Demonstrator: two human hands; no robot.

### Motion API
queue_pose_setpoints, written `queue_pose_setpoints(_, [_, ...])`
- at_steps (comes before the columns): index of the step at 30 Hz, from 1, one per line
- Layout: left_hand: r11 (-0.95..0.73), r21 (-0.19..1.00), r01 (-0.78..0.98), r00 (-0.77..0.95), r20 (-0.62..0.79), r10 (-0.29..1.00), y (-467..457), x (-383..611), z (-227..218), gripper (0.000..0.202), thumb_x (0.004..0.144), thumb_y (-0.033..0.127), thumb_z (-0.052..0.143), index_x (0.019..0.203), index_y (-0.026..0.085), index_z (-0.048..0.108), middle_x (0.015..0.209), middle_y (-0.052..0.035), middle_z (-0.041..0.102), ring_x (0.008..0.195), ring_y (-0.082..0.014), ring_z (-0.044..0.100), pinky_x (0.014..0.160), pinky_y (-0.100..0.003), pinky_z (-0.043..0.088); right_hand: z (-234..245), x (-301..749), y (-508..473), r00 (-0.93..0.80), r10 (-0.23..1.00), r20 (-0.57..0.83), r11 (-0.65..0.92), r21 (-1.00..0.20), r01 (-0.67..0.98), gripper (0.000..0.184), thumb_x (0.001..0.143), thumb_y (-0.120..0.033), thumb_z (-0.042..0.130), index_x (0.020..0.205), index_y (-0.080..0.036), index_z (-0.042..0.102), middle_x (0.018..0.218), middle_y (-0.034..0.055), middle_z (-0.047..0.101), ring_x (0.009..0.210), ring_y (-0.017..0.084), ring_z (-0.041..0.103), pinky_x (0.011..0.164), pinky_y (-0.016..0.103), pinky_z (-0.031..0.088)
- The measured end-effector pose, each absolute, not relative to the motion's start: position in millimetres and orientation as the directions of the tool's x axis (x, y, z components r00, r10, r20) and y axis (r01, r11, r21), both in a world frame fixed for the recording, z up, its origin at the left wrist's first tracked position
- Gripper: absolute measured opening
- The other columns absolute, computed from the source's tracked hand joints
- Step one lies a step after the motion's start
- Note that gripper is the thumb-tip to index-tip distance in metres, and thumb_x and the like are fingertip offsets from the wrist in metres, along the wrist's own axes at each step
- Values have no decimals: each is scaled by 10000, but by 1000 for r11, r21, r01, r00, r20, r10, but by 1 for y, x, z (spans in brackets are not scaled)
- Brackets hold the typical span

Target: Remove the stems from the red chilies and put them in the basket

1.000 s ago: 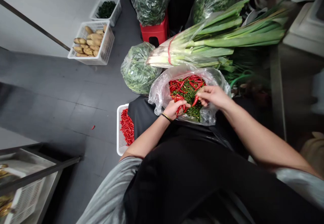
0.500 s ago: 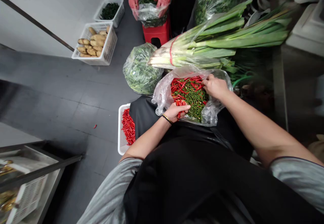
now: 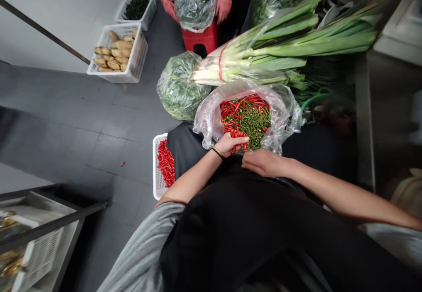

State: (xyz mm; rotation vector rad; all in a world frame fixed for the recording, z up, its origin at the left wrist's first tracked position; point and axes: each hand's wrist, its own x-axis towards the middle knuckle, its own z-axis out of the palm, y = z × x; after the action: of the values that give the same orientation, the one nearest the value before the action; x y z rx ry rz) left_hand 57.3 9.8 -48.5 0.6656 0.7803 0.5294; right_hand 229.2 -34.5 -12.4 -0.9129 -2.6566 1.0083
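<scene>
A clear plastic bag [image 3: 211, 118] of red chillies and green stems [image 3: 249, 116] rests on my lap. My left hand [image 3: 231, 144], with a bracelet at the wrist, is closed around a bunch of red chillies at the bag's near rim. My right hand [image 3: 262, 162] lies just below the bag's near edge, on my black apron, fingers curled and touching the plastic; what it holds, if anything, is hidden. A white basket of red chillies [image 3: 163, 164] stands on the floor left of my knee.
A bundle of leeks [image 3: 280, 48] lies behind the bag, beside a bag of greens [image 3: 180, 87]. A person in red gloves [image 3: 224, 4] holds another bag over a red stool [image 3: 201, 41]. White baskets of ginger [image 3: 120, 54] and greens [image 3: 136, 8] sit at the far left. A metal rack [image 3: 39, 221] is at the lower left.
My right hand has left the far side of the bag and come down to its near edge. The left hand has stayed with its chillies. The other person lifted their bag.
</scene>
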Motion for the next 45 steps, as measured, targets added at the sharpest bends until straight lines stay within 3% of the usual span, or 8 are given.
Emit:
queue_pose_setpoints(9, [746,635,-201,562,-549,619,16,52,-56,278,599,301,764,694,93,606,591,-36,640,332,-18,342,349,-194,148,-39,269,30,-135,923,-360,167,59,984,391,937,-384,422,945,-86,675,970,259,681,813,325,676,636,373,455])
queue_pose_setpoints(12, [728,661,-181,527,-560,639,15,53,-53,319,567,314,807,618,111,567,476,11,546,325,-29,339,357,-207,141,-45,275,31,-163,933,-321,152,-58,987,248,889,-307,501,896,-127,672,945,200,702,808,289,677,647,349,466])
queue_pose_setpoints(17, [656,711,-252,482,-496,722,12,61,-44,417,473,307,885,725,100,626,477,55,517,420,-31,400,435,-202,241,-19,267,17,-276,900,-337,-77,-747,660,388,841,-554,543,740,-188,622,597,38,637,550,179,604,556,290,466])
queue_pose_setpoints(19, [661,717,-222,520,-486,702,11,64,-43,406,476,299,886,718,96,631,488,47,528,438,-36,418,450,-204,258,-10,255,9,-342,893,-293,-69,-840,539,421,836,-584,539,719,-188,624,557,19,607,514,161,574,537,281,456])
queue_pose_setpoints(24, [752,628,-201,575,-546,609,8,64,-48,369,552,362,838,613,125,561,389,67,407,328,-32,295,367,-207,145,-13,234,17,-303,952,38,278,-517,810,391,942,-431,418,858,-178,703,894,120,685,839,234,635,728,332,469])
queue_pose_setpoints(30, [749,567,-343,518,-551,654,12,53,-53,368,556,297,823,599,144,491,435,64,417,345,-25,302,353,-173,131,-38,232,84,-319,943,-98,306,-126,944,457,939,-327,416,1354,-183,541,1162,183,621,899,289,631,706,363,447])
queue_pose_setpoints(40, [775,484,-406,512,-582,632,21,53,-58,315,595,223,802,617,132,502,442,85,366,338,-7,273,374,-174,103,-33,230,-9,-526,849,58,517,-300,802,356,966,-300,381,1123,-167,671,887,124,685,821,228,633,748,336,483])
queue_pose_setpoints(45, [776,565,-280,584,-541,605,17,52,-59,382,555,282,833,580,142,478,409,63,402,325,-26,315,364,-196,117,-26,230,-23,-617,777,121,552,-601,578,241,943,-313,456,1087,-192,608,955,102,674,856,209,633,770,337,504])
